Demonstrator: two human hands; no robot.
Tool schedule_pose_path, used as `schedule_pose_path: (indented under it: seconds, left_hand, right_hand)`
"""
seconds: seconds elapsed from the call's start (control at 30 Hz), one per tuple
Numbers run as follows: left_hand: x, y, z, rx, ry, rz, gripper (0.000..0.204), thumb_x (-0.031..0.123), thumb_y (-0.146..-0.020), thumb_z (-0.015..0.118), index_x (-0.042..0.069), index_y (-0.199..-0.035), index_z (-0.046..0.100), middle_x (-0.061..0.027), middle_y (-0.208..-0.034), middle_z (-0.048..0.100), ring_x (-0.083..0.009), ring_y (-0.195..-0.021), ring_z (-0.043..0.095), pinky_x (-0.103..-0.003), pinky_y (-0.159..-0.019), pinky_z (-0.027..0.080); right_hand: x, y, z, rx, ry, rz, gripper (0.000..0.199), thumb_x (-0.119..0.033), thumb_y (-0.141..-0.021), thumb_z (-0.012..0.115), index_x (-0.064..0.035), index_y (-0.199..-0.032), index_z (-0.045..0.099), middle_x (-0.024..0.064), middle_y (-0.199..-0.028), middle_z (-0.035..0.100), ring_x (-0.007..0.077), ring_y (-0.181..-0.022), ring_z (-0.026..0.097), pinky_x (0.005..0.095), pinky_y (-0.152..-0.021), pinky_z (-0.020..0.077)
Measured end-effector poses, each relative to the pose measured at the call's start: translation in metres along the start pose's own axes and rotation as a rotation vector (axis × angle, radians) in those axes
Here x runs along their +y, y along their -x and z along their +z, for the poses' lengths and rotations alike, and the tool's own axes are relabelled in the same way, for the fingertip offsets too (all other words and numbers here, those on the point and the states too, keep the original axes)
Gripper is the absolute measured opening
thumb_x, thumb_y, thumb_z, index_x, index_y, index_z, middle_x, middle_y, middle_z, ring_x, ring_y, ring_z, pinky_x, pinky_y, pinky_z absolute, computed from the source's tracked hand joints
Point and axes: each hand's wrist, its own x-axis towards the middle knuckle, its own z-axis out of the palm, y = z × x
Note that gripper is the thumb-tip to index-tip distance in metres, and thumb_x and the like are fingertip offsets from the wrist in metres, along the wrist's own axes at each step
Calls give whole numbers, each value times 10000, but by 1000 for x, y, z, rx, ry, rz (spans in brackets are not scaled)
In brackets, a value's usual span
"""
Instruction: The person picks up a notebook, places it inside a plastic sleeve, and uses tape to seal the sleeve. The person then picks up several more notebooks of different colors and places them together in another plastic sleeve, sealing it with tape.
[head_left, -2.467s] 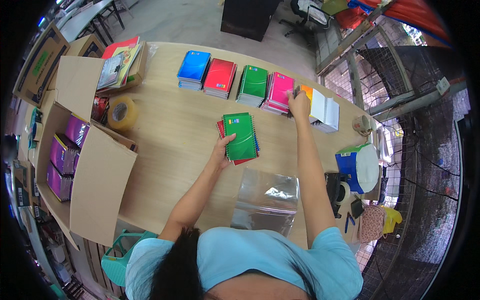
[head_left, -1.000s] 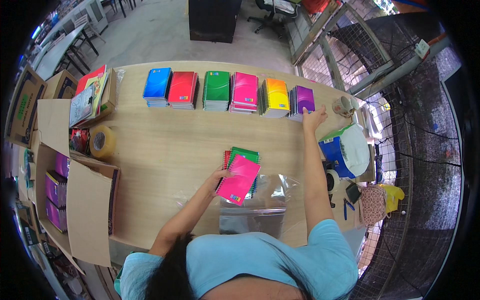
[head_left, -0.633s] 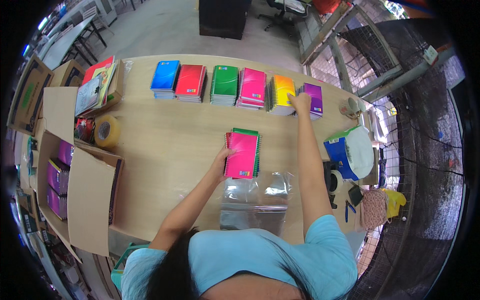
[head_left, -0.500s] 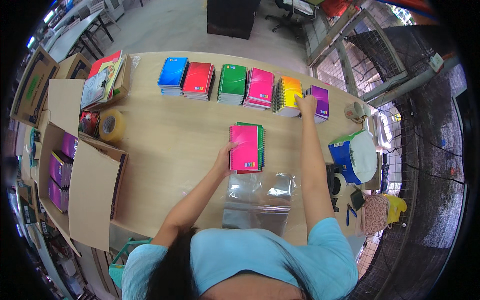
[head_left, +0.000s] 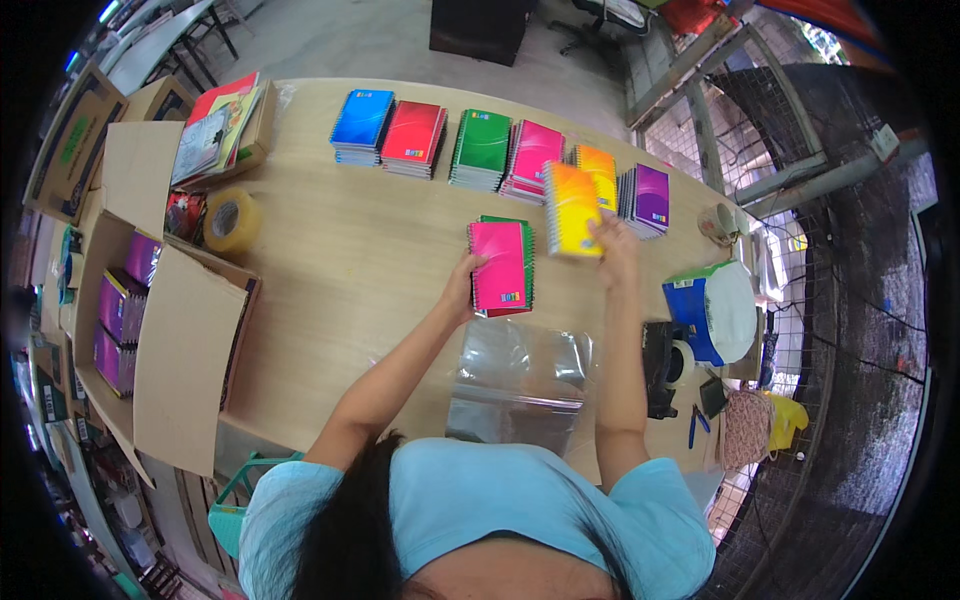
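gripped in the right hand (head_left: pixel 616 240) is a yellow notebook (head_left: pixel 573 208), in the left hand (head_left: pixel 461 288) a pink-topped notebook bundle (head_left: pixel 500 265); coils (head_left: pixel 549 208) should be kept unsnagged.

Single head-worn fisheye view, looking down from above; hands (head_left: pixel 459 290) fairly near, table (head_left: pixel 340 290) spanning wide middle.

Multicoloured block lettering (head_left: pixel 511 297) marks the pink spiral-bound paper notebook (head_left: pixel 499 262). Green print (head_left: pixel 74 141) stands on the brown cardboard box (head_left: pixel 82 172).
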Motion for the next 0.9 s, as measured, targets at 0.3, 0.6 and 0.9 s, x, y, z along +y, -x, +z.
schedule_pose_path:
  seconds: [0.3, 0.6, 0.9]
  left_hand:
    - [-22, 24, 1, -133, -29, -94, 577, 98, -807, 694, 5, -1315, 435, -174, -1191, 608, -281, -1052, 656, -425, -904, 562]
    - [-20, 35, 7, -89, -151, -92, 584, 16, -781, 692, 6, -1299, 422, -151, -1142, 627, -279, -1010, 667, -419, -873, 574]
    - [-24, 93, 14, -312, 86, -439, 574, 223, -888, 697, -6, -1355, 454, -175, -1264, 606, -258, -1102, 648, -396, -926, 554]
  right_hand:
    - [3, -30, -71, 395, 1541, -642, 373, -76, -849, 640, -37, -1218, 606, 189, -1323, 553, 361, -1243, 500, 470, -1000, 430]
    - [-42, -29, -137, 173, 1566, -383, 387, -9, -867, 524, -48, -1236, 635, 161, -1233, 627, 352, -1228, 551, 415, -998, 451]
    - [-55, 153, -12, -409, 652, -599, 232, -31, -700, 671, -85, -904, 767, 139, -1234, 639, 342, -1284, 496, 462, -1102, 346]
